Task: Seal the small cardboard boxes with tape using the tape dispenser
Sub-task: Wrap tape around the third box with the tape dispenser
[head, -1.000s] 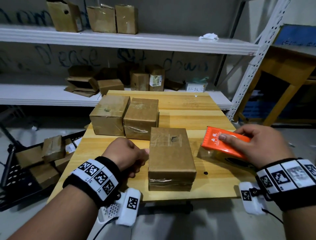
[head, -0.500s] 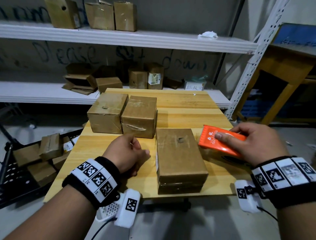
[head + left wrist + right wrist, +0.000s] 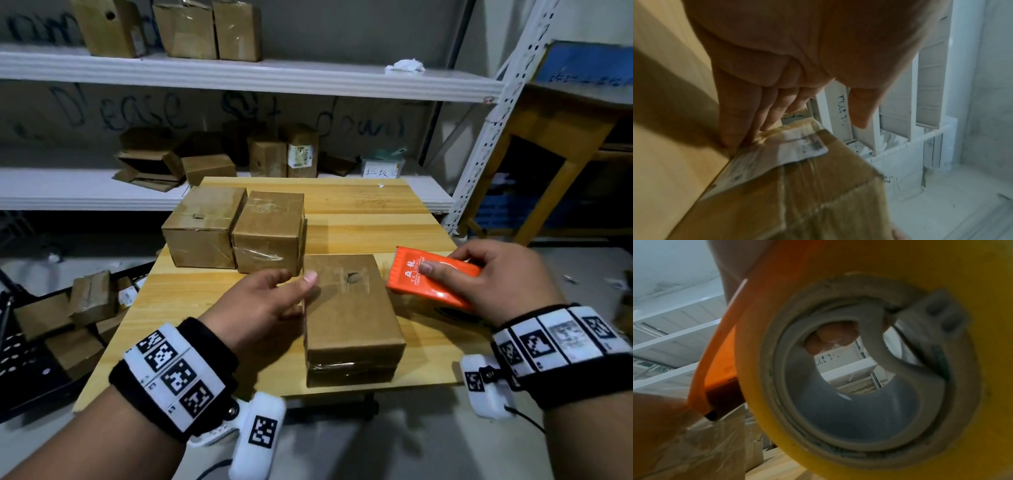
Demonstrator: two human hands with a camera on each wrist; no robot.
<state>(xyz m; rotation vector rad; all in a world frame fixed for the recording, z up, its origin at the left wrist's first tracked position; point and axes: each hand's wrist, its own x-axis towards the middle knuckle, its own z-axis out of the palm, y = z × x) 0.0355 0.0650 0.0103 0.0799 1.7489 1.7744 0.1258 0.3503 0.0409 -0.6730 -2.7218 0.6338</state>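
Note:
A small cardboard box [image 3: 349,308] lies near the front edge of the wooden table [image 3: 376,212]. My left hand [image 3: 294,275] is at its left side. The straight fingers [image 3: 740,121] lie against the side wall by a white label [image 3: 777,154], and the thumb [image 3: 859,113] hovers over the top edge. My right hand [image 3: 445,265] grips the orange tape dispenser [image 3: 431,284] just right of the box's far corner. In the right wrist view the yellow tape roll [image 3: 941,288] fills the frame. Two more boxes [image 3: 202,226] [image 3: 270,231] stand side by side behind.
White metal shelves [image 3: 239,75] behind the table hold several cardboard boxes. A black crate [image 3: 34,359] with more boxes sits on the floor at the left. A wooden table [image 3: 565,130] stands at the right. The table's right half is bare wood.
My left hand has uncurled and moved forward and right along the box's left side. The near box has turned a little. The dispenser has come closer to the box.

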